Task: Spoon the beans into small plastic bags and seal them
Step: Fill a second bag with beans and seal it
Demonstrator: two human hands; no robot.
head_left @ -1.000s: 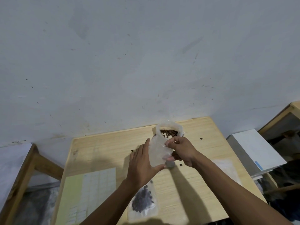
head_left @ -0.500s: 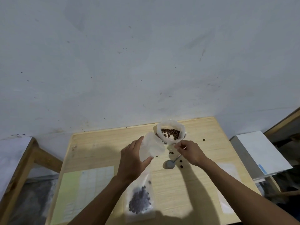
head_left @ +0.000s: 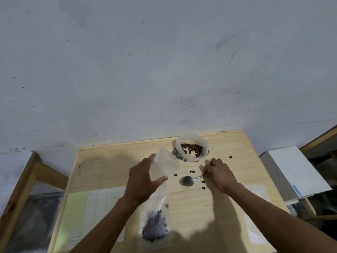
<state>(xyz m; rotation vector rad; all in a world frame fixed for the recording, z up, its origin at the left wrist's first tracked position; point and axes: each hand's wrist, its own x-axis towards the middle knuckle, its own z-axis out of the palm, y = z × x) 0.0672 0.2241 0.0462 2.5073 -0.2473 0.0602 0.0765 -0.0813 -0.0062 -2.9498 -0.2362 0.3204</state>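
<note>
1. Left hand (head_left: 144, 181): I see its grip clamped on an empty small plastic bag (head_left: 164, 166), thumb at the lower edge and fingers behind; the bag is raised above the counter (head_left: 109, 165), mouth pointing toward 12 o'clock.
2. Right hand (head_left: 219, 175): I see its grip closed in a pinch on the handle of the spoon (head_left: 189, 180). The spoon bowl lies on the counter at 9 o'clock from this hand and looks empty.
3. Open bag of beans (head_left: 192, 149): it stands on the counter at 12 o'clock from the spoon, mouth rolled wide, brown beans visible inside.
4. Filled bag (head_left: 155, 223): it lies flat on the counter at 6 o'clock from the left hand, dark beans gathered in its lower half. I cannot tell whether it is sealed.
5. Loose beans (head_left: 203, 188): several are scattered on the counter around the spoon, one apart at 3 o'clock from the open bag.
6. Printed sheet (head_left: 94, 212): it lies at 9 o'clock from the filled bag.
</note>
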